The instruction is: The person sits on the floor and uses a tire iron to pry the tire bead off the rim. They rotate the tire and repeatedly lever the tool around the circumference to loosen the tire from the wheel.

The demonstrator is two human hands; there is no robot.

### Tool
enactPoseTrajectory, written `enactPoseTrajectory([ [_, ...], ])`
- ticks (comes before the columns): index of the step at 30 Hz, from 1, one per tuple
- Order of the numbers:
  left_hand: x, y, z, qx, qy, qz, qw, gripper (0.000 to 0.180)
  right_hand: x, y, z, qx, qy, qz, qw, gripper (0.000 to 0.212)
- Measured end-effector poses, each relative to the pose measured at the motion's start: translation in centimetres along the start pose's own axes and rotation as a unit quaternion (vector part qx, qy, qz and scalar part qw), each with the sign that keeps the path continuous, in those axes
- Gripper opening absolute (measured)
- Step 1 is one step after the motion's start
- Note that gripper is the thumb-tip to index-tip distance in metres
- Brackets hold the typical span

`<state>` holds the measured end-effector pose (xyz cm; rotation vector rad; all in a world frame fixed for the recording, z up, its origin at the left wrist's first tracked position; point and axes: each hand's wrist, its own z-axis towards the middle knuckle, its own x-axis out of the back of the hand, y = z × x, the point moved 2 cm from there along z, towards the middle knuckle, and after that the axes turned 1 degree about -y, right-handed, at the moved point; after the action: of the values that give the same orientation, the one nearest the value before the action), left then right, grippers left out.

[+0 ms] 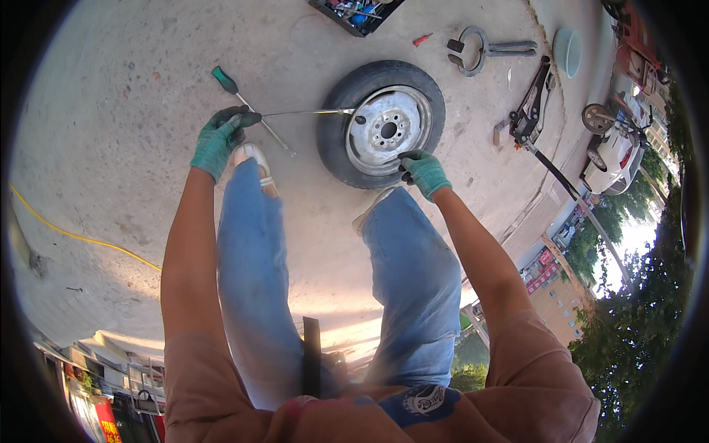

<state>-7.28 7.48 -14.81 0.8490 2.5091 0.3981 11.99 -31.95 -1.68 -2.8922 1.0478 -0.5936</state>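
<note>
A car wheel (336,148) with a black tyre and a silver steel rim lies flat on the concrete in front of my feet. My left hand (221,138), in a green glove with dark fingers, is closed around the dark end of a long thin metal rod (299,113). The rod's far tip meets the upper left edge of the rim. Partly behind that hand, a green-handled screwdriver (226,80) lies on the ground. My right hand (423,172), gloved alike, is at the lower right of the tyre with its fingers curled. What they hold, if anything, is hidden.
A black tool box (357,32), a small red tool (422,40) and a ring-shaped metal clamp (473,50) lie beyond the wheel. At the right are a black jack (530,111), a pale green basin (567,52) and a parked scooter (614,151). A yellow hose (81,237) runs along the left.
</note>
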Motion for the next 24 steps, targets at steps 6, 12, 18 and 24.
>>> enactPoseTrajectory([
  [6,-3.5,0.5,-10.8,-0.193,-0.069,0.226,0.952,0.022,3.3,6.5,6.5,0.028,0.046,-0.029,0.998,0.024],
  [12,3.6,4.3,-10.9,-0.223,0.086,0.105,0.965,0.037,10.7,14.4,16.7,0.088,0.207,-0.045,0.973,0.038],
  [18,7.7,8.7,4.5,-0.151,0.178,0.18,0.956,0.029,17.5,16.3,22.8,0.14,0.323,-0.056,0.934,0.054],
  [24,10.3,17.5,13.4,-0.039,0.421,0.587,0.691,0.042,16.5,13.8,27.7,0.224,0.289,-0.024,0.93,0.07],
])
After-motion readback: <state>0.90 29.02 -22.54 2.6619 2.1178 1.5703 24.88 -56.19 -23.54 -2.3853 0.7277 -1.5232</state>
